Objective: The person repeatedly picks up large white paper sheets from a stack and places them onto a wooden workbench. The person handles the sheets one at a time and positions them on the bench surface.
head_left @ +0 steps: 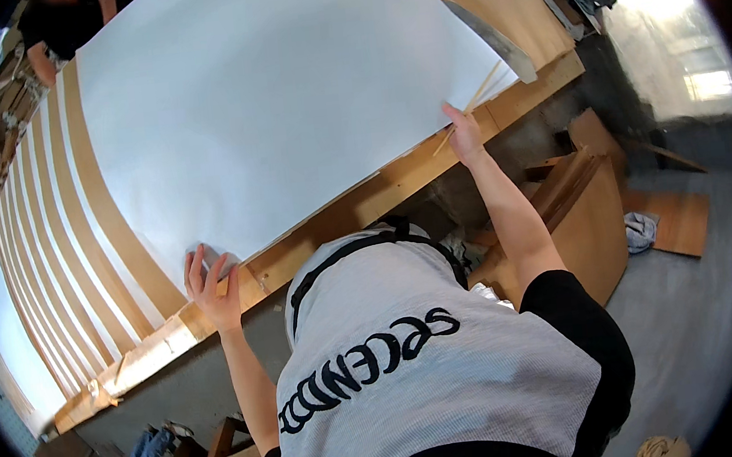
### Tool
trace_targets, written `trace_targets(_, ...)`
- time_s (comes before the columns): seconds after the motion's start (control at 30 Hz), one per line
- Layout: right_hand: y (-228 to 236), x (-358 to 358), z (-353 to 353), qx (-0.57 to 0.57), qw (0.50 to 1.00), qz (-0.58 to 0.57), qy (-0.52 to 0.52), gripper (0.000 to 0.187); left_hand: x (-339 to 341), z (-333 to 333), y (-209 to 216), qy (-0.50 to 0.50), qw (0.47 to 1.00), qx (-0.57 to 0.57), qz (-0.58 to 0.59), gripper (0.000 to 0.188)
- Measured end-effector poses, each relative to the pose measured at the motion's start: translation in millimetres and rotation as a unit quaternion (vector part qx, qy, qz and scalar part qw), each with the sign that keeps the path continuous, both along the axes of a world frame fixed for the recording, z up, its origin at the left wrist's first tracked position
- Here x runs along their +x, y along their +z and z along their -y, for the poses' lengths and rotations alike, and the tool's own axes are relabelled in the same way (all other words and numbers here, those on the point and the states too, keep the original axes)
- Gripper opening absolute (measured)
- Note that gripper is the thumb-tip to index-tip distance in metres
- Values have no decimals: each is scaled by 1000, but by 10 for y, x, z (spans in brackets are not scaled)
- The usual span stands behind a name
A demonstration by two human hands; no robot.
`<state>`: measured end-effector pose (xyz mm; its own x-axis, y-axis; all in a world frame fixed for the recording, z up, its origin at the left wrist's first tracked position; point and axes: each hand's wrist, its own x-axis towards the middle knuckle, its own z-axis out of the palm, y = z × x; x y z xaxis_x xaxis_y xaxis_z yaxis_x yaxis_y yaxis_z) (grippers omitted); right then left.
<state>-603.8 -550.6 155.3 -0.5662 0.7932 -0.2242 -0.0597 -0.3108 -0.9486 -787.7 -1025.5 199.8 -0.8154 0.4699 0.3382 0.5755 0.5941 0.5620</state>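
Observation:
A large white sheet (274, 96) covers much of a long wooden-edged worktable. My left hand (211, 287) rests at its near left corner, fingers spread and thumb apart. At the sheet's near right edge, my right hand (465, 135) is closed around a thin pale stick (484, 85), which slants up over the sheet's right corner. The thumb side of that hand touches the sheet's edge. Left of the white sheet, brown strips (92, 175) alternate with white ones in a stepped fan.
Another person's arm (42, 66) reaches the table's far left edge. A brown board (503, 4) lies beyond the white sheet at the right. Below the table's wooden edge (397, 181) lean brown panels (585, 216). A grey cloth (641, 231) sits on a board on the floor.

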Motion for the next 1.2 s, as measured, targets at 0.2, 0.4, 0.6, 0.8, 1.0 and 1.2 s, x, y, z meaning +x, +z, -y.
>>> trace_targets(0.2,16,7,12,21,999,25,8,35,11,-22,9,-12,1000,-13,-5,24)
trace_targets(0.4,97,60,-24,-6,998,62,-23,31,-17,20,-57,-13,1000,-17,-11,23)
trace_targets(0.6,173,188,-83,46,974,199,-102,29,-7,22,-68,-19,1000,-18,3,25)
trace_targets(0.8,-6,150,-33,25,979,158,-128,30,11,40,-76,-27,999,3,24,27)
trace_targets(1.0,-26,234,-112,-8,985,123,-121,28,6,-47,-92,-43,999,7,24,26)
trace_targets(1.2,110,189,-188,-160,976,52,-142,20,-26,-167,-39,-31,999,-9,36,26)
